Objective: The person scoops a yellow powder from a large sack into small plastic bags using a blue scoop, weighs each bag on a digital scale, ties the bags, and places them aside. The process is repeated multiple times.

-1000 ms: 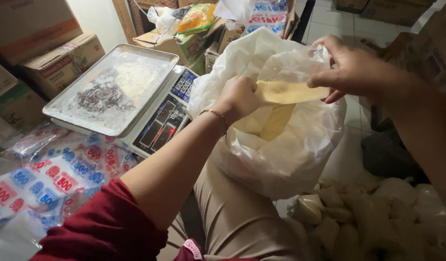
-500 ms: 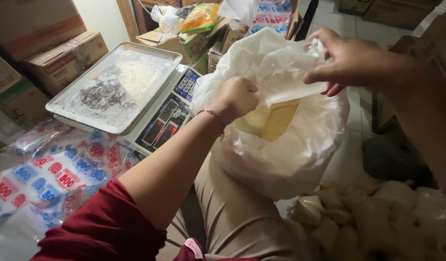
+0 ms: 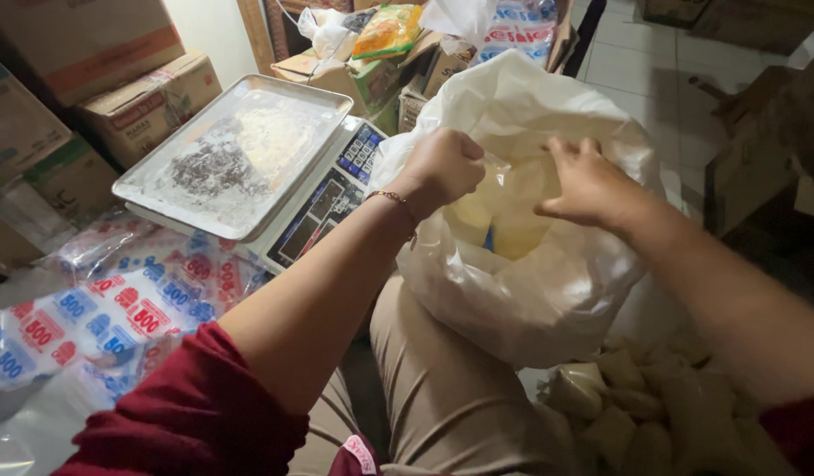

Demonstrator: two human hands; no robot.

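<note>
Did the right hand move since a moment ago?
Yes. The right hand went down and left, from the big white bag's top edge into its mouth, closer to the scale.

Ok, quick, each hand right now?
Left hand: closed in a fist on the rim of the white plastic bag.
Right hand: fingers curled inside the bag mouth; grip cannot be told.

Brown cartons (image 3: 116, 79) top-left, red-blue printed plastic packs (image 3: 116, 308) lower-left, scale's dark screen (image 3: 323, 211) beside big white bag (image 3: 530, 264).

Both hands (image 3: 512, 176) grip the white plastic sack (image 3: 530, 291) beside a scale (image 3: 323, 207).
</note>
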